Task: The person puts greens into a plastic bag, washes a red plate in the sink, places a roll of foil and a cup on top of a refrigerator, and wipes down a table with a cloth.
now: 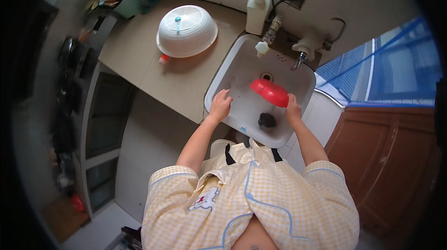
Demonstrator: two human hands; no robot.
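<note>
My right hand (pixel 293 111) grips one end of a red, elongated plastic piece (pixel 270 93), which is held over the sink basin near the drain (pixel 267 77). Over the sink's left edge is my left hand (pixel 221 105), its fingers slightly bent and apart, with nothing in it. A dark scrubber-like clump (pixel 267 120) lies in the lower part of the white sink (pixel 215 82). Above the basin's back edge, a tap (pixel 298 60) and a second fitting with a white end (pixel 262 48) point down. No running water is visible.
A white ribbed basin (pixel 187 31) sits upside down on the counter (pixel 139 59), with a small red object (pixel 163 59) by its rim. A pump bottle (pixel 257 12) stands behind the sink. Brown doors (pixel 386 157) and blue sheeting (pixel 400 64) are at the right.
</note>
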